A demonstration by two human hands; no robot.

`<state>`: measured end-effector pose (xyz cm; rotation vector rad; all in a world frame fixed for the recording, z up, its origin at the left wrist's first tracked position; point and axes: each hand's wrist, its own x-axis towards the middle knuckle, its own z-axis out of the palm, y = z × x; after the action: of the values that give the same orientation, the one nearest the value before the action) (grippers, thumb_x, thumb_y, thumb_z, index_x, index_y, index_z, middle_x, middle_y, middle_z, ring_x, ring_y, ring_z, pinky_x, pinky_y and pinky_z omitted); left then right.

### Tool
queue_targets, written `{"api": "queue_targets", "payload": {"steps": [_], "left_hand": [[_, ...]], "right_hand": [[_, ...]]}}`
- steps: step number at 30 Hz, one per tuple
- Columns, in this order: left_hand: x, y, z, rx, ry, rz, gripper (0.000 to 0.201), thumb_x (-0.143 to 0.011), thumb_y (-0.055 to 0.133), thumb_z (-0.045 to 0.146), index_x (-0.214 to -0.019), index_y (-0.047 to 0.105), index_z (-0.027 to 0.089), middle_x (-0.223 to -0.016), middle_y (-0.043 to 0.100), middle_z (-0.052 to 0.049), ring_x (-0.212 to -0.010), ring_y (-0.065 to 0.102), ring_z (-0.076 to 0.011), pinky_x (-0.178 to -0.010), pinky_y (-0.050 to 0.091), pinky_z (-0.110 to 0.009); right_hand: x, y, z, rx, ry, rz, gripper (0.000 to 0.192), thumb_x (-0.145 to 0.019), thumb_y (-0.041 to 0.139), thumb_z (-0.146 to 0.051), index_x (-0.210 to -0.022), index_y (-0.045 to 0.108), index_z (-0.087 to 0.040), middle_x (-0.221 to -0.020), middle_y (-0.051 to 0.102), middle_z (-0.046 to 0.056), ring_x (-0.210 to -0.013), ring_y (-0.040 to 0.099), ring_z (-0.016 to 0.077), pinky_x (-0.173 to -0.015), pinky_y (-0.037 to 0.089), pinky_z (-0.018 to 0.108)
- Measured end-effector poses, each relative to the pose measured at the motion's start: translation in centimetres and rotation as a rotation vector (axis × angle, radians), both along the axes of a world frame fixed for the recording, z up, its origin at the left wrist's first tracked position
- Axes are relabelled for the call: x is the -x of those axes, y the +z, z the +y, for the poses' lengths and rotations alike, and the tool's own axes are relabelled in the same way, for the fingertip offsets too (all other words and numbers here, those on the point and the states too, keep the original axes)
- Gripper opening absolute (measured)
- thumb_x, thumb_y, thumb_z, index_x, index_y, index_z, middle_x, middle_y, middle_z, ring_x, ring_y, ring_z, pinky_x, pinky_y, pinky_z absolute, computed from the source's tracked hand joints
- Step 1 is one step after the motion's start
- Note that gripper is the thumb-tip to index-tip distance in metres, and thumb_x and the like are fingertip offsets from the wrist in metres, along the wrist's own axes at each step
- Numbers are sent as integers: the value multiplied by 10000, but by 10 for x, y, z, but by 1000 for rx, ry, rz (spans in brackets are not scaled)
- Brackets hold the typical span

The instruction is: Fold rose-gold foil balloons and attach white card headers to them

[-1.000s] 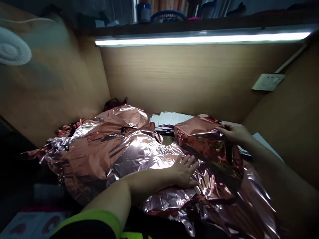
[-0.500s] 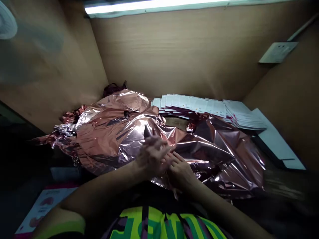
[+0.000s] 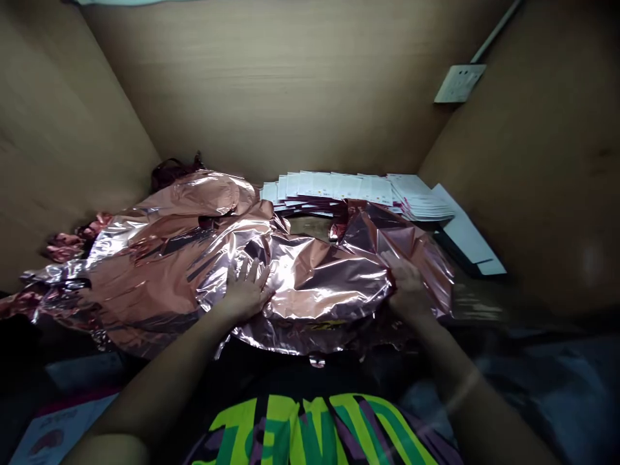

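Observation:
Crinkled, shiny rose-gold foil (image 3: 314, 278), looking like limp foil balloons, covers much of the work surface in overlapping layers. My left hand (image 3: 246, 292) lies on it left of the middle, palm down with its fingers spread. At the foil's right part, my right hand (image 3: 411, 290) has its fingers bent around a fold; motion blurs it slightly. A small tab of foil sticks out at the front edge, between my forearms.
White-labelled flat packs (image 3: 339, 186) overlap in a row along the back panel. A white card strip (image 3: 469, 232) lies at right. Bunched foil (image 3: 65, 247) sits at left, beside the side panel. A socket (image 3: 460, 82) is mounted at the right. A printed package (image 3: 53, 436) is at lower left.
My hands were together over the middle of the foil; now they are apart, left on the foil and right at its right part. The view has shifted right.

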<state>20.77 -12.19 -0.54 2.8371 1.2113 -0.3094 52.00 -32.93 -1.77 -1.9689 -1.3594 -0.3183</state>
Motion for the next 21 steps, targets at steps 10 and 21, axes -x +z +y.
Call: {"api": "queue_targets", "payload": {"steps": [10, 21], "left_hand": [[1, 6, 0, 94, -36, 54, 771, -937, 305, 639, -1568, 155, 221, -1635, 57, -122, -1498, -43, -386, -1152, -22, -661], [16, 6, -79, 61, -425, -141, 1063, -759, 543, 779, -1574, 103, 257, -1640, 104, -108, -1501, 36, -385, -1196, 66, -584]], "right_hand": [[-32, -25, -13, -61, -142, 598, 301, -641, 630, -341, -906, 645, -201, -978, 696, 83, -878, 647, 240, -801, 526, 380], [-66, 32, -11, 571, 292, 1043, 656, -701, 666, -703, -1096, 611, -182, -967, 671, 101, -674, 598, 148, -509, 467, 241]]}}
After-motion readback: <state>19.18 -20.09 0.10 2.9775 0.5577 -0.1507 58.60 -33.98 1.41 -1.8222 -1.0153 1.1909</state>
